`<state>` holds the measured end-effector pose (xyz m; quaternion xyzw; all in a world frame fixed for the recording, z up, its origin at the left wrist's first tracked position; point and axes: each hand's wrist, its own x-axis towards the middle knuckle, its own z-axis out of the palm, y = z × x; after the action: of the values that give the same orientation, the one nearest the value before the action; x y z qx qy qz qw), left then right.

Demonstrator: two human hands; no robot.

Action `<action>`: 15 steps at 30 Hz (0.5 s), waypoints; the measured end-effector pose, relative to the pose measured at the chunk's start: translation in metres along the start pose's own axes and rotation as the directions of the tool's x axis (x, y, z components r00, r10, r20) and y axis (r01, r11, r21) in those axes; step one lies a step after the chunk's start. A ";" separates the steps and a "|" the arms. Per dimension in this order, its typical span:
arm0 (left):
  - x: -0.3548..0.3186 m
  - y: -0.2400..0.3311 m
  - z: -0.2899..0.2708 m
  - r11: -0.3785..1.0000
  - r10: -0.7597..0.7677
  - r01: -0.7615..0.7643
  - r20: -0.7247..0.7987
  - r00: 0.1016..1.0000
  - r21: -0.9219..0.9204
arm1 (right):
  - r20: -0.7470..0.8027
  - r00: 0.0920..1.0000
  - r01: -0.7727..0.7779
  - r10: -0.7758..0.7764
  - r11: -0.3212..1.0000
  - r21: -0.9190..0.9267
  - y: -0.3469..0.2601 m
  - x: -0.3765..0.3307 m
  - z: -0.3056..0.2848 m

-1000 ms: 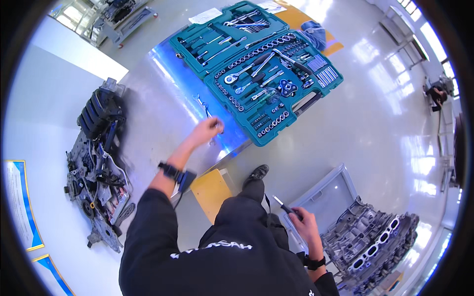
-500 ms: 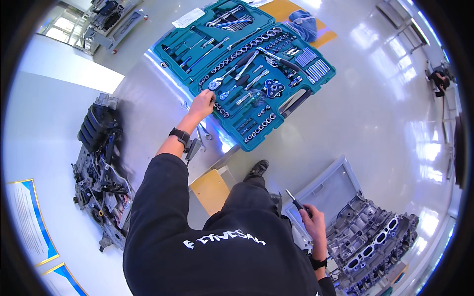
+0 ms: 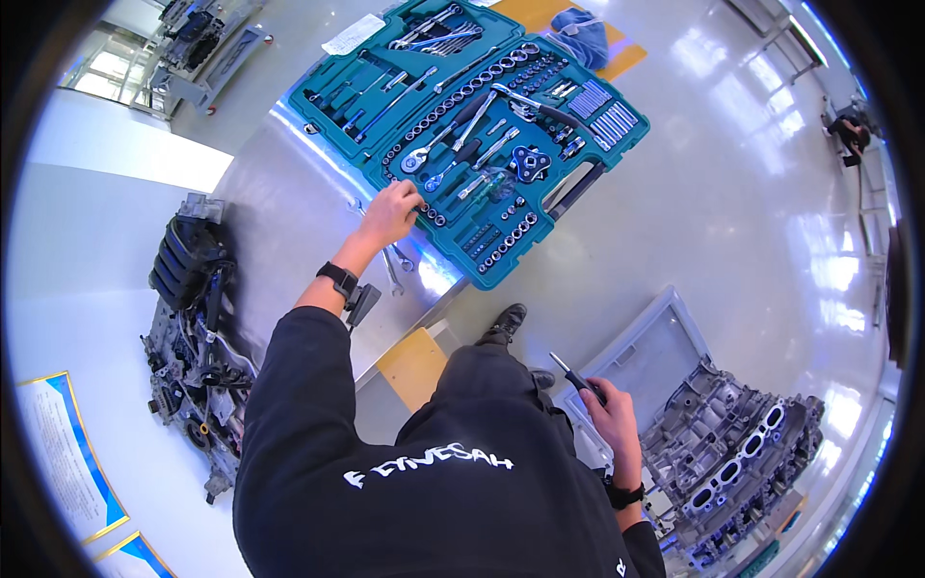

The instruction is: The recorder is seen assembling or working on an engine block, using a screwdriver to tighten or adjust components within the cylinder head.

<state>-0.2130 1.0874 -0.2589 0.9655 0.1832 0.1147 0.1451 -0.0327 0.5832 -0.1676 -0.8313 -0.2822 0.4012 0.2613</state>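
My left hand (image 3: pixel 392 214) reaches to the near left edge of an open green tool case (image 3: pixel 453 252). Its fingertips are pinched together at a row of small sockets (image 3: pixel 434 216); whatever they grip is too small to tell. Beside it in the case lie a ratchet (image 3: pixel 415 160) and other handled tools. My right hand (image 3: pixel 613 421), low on the right, is closed round the black handle of a screwdriver-like driver (image 3: pixel 567 370), whose slim metal shaft points up and left.
The case lies on a shiny metal table, with combination wrenches (image 3: pixel 395 270) near my left wrist. Engine parts (image 3: pixel 732 462) stand close beside my right arm. Another engine (image 3: pixel 198 356) is at the left. A blue cloth (image 3: pixel 581 40) lies behind the case.
My left hand has shifted slightly down along the row of sockets, still pinched. My right hand stays low with the driver, which has moved slightly left and up.
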 end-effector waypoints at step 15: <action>0.001 -0.011 0.018 0.978 -0.189 0.194 0.069 0.980 -0.079 | -0.082 0.988 0.127 -0.130 0.991 -0.033 -0.019 -0.006 0.000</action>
<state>-0.2108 1.0930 -0.2787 0.9393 0.2660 0.0784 0.2020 -0.0407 0.5924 -0.1525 -0.8310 -0.3294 0.3444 0.2868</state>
